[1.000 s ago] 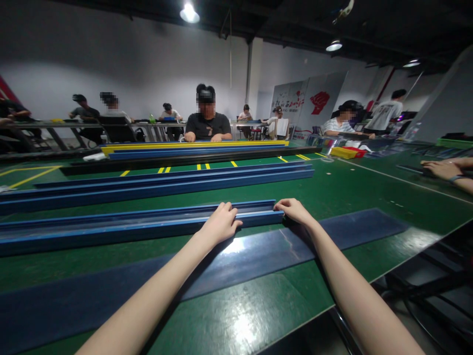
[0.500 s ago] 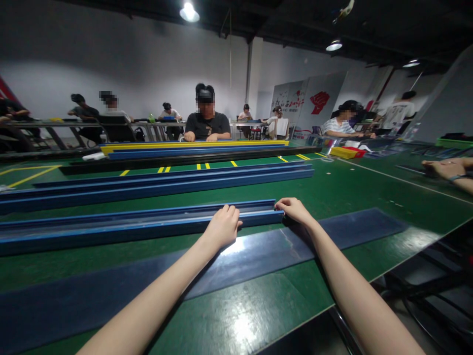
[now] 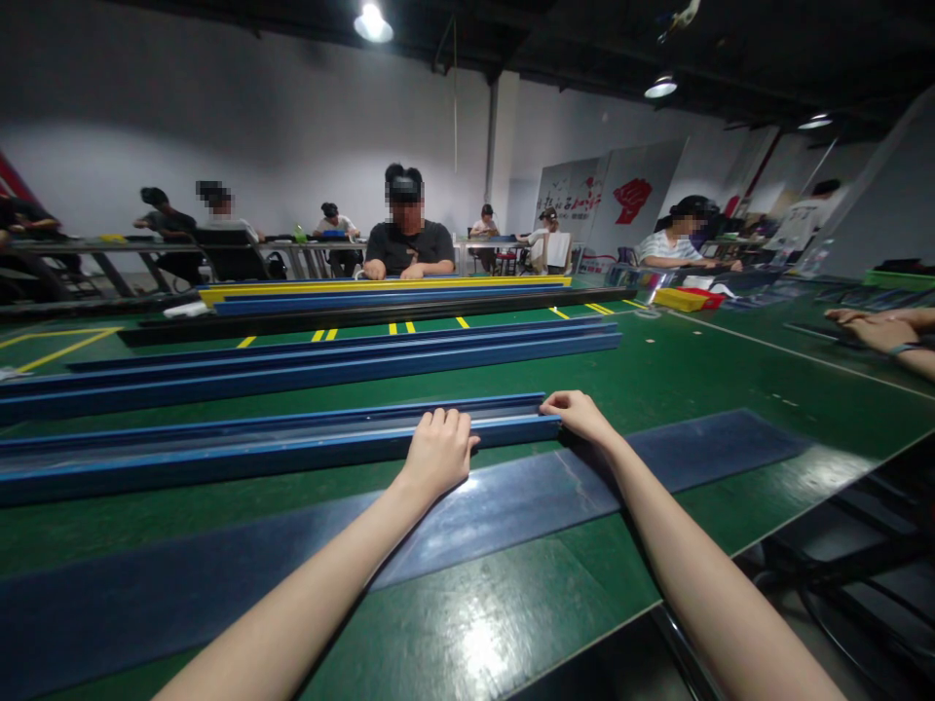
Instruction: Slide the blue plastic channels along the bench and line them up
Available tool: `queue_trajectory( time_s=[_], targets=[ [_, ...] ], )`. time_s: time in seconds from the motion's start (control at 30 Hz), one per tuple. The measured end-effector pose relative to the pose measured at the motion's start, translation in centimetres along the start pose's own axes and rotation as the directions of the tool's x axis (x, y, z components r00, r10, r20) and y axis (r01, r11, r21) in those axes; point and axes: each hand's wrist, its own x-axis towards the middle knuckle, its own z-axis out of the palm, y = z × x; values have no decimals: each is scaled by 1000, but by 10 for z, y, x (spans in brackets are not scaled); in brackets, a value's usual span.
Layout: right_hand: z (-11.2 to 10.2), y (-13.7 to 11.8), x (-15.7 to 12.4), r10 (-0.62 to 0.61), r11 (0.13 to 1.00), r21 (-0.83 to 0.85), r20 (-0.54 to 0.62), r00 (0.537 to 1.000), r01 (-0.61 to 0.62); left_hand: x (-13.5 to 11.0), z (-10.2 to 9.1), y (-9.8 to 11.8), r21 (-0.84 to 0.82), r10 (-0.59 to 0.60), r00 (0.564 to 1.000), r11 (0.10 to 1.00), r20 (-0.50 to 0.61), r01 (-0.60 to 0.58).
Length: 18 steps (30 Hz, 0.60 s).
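A long blue plastic channel [image 3: 278,456] lies across the green table, its open trough facing up and a pale strip [image 3: 365,426] running along inside. My left hand [image 3: 440,446] is closed over the channel's near wall, fingers reaching over the rim into the trough. At the channel's right end is my right hand [image 3: 582,417], its fingers pinched together at the trough's opening. What they pinch is hidden. Under my forearms a flat, shiny dark-blue sheet [image 3: 504,506] lies along the table's near side.
Farther back lie more blue channels [image 3: 328,365], a black one [image 3: 365,313] and a yellow one [image 3: 380,283]. A person [image 3: 410,243] sits opposite. To the right, a co-worker's hands [image 3: 877,331] rest near the table edge; a yellow tray [image 3: 676,300] stands beyond.
My left hand has shifted slightly left, its fingers farther over the rim. My right fingertips have moved slightly at the channel's end. The channel stays in place.
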Motion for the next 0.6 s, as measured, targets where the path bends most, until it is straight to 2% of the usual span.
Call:
queue_trajectory(
  time_s=[0.2,0.6],
  targets=[
    [0,-1,0,9,1000,-12,-4,1000,-9,-1,0,2,34,-53,998,998,31,52],
    [0,0,1,2,1000,-25,-3,1000,-2,-1,-1,2,-2,-61,997,998,45,62]
  ],
)
